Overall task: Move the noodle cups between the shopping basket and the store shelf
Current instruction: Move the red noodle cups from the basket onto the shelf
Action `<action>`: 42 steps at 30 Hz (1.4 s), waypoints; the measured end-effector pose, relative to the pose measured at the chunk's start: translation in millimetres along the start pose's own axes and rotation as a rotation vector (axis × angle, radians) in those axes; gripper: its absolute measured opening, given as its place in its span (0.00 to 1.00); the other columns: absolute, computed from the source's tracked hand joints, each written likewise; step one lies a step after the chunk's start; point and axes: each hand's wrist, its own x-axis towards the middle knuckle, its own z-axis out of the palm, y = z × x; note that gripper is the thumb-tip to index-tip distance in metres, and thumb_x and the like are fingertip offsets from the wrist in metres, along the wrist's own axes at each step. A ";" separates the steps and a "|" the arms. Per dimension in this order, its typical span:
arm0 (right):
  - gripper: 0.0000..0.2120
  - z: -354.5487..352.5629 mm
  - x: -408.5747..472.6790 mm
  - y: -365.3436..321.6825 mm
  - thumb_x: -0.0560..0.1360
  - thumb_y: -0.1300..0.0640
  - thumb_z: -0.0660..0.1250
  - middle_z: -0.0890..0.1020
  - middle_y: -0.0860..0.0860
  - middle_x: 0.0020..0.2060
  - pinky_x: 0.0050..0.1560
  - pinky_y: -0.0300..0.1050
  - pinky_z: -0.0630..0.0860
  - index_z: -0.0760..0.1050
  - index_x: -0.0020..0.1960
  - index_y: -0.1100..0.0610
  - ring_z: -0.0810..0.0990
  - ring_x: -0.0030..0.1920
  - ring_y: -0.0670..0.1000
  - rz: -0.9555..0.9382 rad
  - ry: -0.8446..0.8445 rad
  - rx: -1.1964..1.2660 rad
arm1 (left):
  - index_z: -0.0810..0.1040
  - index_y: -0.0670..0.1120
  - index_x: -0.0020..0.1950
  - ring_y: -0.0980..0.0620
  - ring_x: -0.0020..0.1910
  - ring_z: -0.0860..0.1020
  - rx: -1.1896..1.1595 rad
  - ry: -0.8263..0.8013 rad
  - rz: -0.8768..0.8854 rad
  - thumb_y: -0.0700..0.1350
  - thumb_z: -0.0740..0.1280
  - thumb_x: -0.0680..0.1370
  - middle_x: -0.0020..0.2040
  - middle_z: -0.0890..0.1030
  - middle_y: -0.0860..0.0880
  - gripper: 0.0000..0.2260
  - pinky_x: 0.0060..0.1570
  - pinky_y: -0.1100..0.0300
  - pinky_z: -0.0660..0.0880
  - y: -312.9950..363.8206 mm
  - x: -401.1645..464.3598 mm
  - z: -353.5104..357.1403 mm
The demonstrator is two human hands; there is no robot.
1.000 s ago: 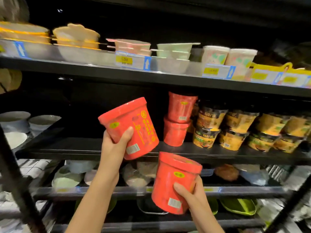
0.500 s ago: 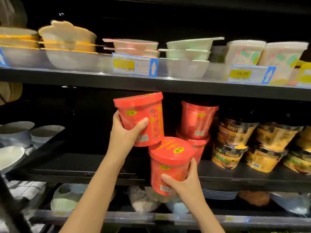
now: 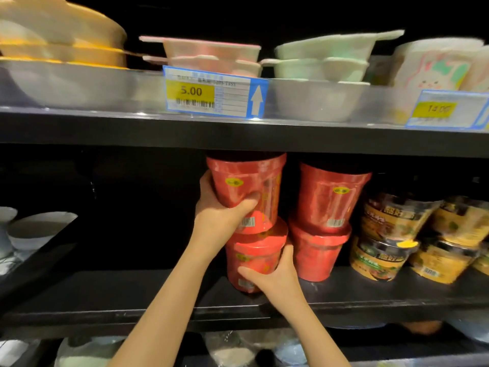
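Note:
My left hand (image 3: pixel 219 215) grips a red noodle cup (image 3: pixel 251 186) just under the upper shelf's edge. It sits on top of a second red noodle cup (image 3: pixel 254 255), which my right hand (image 3: pixel 275 276) holds on the black middle shelf (image 3: pixel 132 295). Right beside them stand two more red cups in a stack, one upper (image 3: pixel 330 197) and one lower (image 3: pixel 315 252). The shopping basket is out of view.
Yellow-and-black noodle cups (image 3: pixel 383 234) fill the shelf to the right. The upper shelf (image 3: pixel 238 133) carries plastic bowls, metal basins and price tags (image 3: pixel 211 92). White bowls (image 3: pixel 34 229) sit at the far left. The shelf to the left of my cups is dark and bare.
Both hands moved forward and up into the middle shelf. The right hand's cup came down onto the shelf board and the left hand's cup went on top of it, next to the existing red stack.

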 end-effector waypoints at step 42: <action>0.52 14.8 15.1 -1.0 0.58 0.45 0.80 0.74 0.52 0.59 0.59 0.48 0.75 0.55 0.72 0.57 0.75 0.60 0.52 -0.032 -0.027 -0.129 | 0.54 0.50 0.75 0.55 0.58 0.73 0.199 0.022 0.062 0.49 0.72 0.70 0.65 0.72 0.49 0.39 0.54 0.61 0.72 -16.1 -13.0 2.7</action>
